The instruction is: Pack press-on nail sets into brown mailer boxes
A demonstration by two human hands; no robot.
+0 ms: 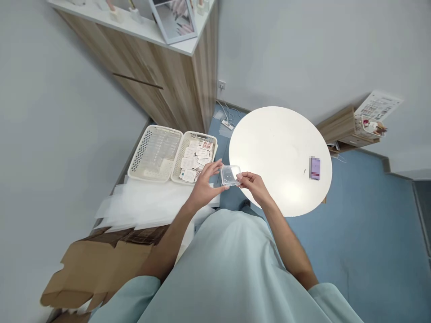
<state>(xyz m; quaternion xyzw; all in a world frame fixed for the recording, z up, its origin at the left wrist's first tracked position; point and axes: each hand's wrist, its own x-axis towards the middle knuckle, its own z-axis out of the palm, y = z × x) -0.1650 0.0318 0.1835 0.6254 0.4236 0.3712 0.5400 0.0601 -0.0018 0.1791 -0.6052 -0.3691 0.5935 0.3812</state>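
Observation:
A small clear plastic box [230, 175] is held up in front of my body, between both hands. My left hand [206, 186] grips its left side, with the thumb along the lower edge and fingers at the upper edge. The fingers of my right hand [251, 183] pinch the box's right side. Whether anything lies inside the box is too small to tell. Just left of my hands stands a white basket [175, 172] holding several white cards or packets [190, 162]. Beside it, another white basket [134, 167] contains stacked clear plastic boxes [160, 150].
A round white table [276, 148] at right bears a purple item [315, 168], partly pixelated. Left are white sheets [144, 204] and flattened cardboard [97, 269]. A wooden cabinet [161, 80] stands ahead; a power strip [227, 124] lies on the floor. A small wooden shelf [340, 125] is far right.

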